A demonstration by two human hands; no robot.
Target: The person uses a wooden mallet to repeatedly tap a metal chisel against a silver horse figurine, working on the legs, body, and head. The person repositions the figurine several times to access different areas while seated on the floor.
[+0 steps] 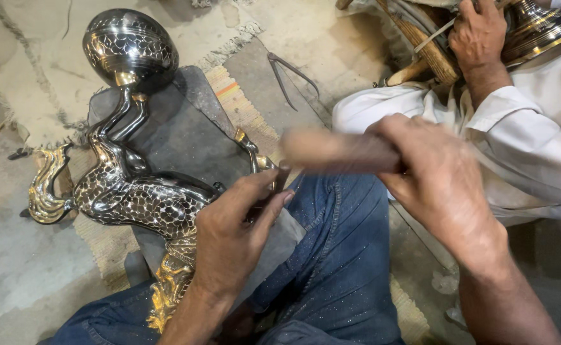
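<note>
We see a shiny metal horse figure (pixel 136 191), silver-dark with a fine engraved scale pattern and gold-coloured mane and tail, lying across the person's lap on a dark grey slab-like pad (pixel 184 131); its raised forelegs carry a polished egg-shaped metal ball (pixel 130 46) with the same engraved pattern, up near the top left of the view. The left hand (pixel 232 236) rests over the figure's rear part, fingers curled narrowly, the thumb and forefinger pinched around a thin dark tool (pixel 279 182) whose tip we cannot make out against the metal. The right hand (pixel 437 179) is closed in a full grip around a brown wooden handle (pixel 338 152) held crosswise just above the left hand's fingertips — it is blurred, so we cannot tell its exact shape. Under both hands lie the person's legs in blue jeans (pixel 338 255), and under the pad a woven mat with a frayed, striped edge (pixel 242 105) lies on a rough pale concrete floor (pixel 12 255). A pair of thin metal pincers (pixel 290 73) lies on the mat beyond the figure. At the right sits another person in white clothing (pixel 536 140); that person's hand (pixel 478 35) holds onto a wooden piece beside a shiny round metal vessel (pixel 542 29) at the top right corner — well apart from the horse.
</note>
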